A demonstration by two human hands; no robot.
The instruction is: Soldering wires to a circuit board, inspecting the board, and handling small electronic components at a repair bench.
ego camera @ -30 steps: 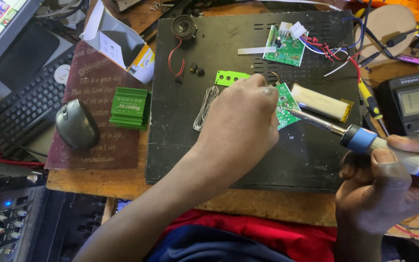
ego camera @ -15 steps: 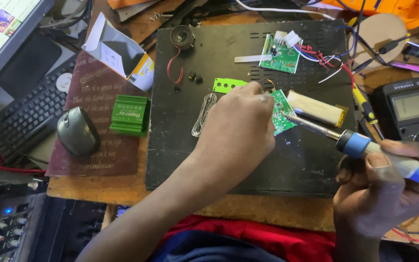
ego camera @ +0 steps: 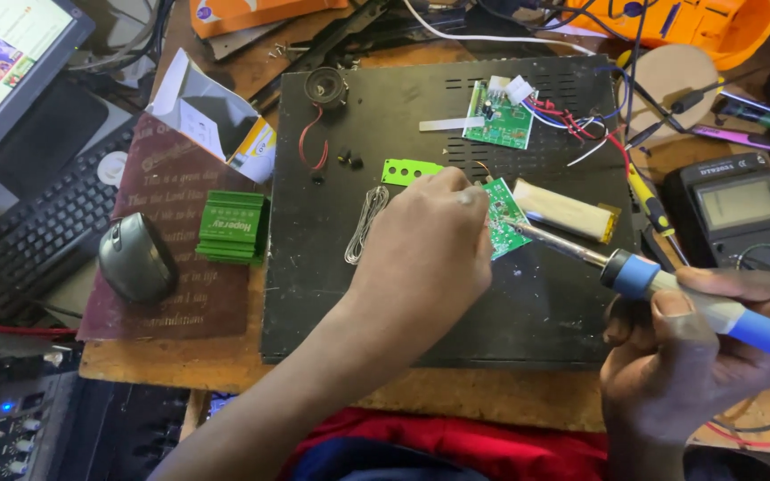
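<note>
My left hand (ego camera: 425, 254) rests on a black metal case (ego camera: 528, 303), fingers closed on the edge of a small green circuit board (ego camera: 503, 218). My right hand (ego camera: 683, 352) grips a blue-handled soldering iron (ego camera: 661, 283); its metal tip touches the board's near edge. A pale yellow battery pack (ego camera: 565, 210) lies just right of the board. A coil of solder wire (ego camera: 365, 223) lies left of my left hand.
On the case are a second green board with wires (ego camera: 498, 116), a small speaker (ego camera: 324, 86) and a green plastic piece (ego camera: 407, 170). A multimeter (ego camera: 741, 218) stands right. A mouse (ego camera: 135, 256), green block (ego camera: 233, 227), keyboard (ego camera: 42, 232) and open carton (ego camera: 211, 116) lie left.
The view has shifted slightly. Both hands hold much the same pose, with the iron's tip staying at the board.
</note>
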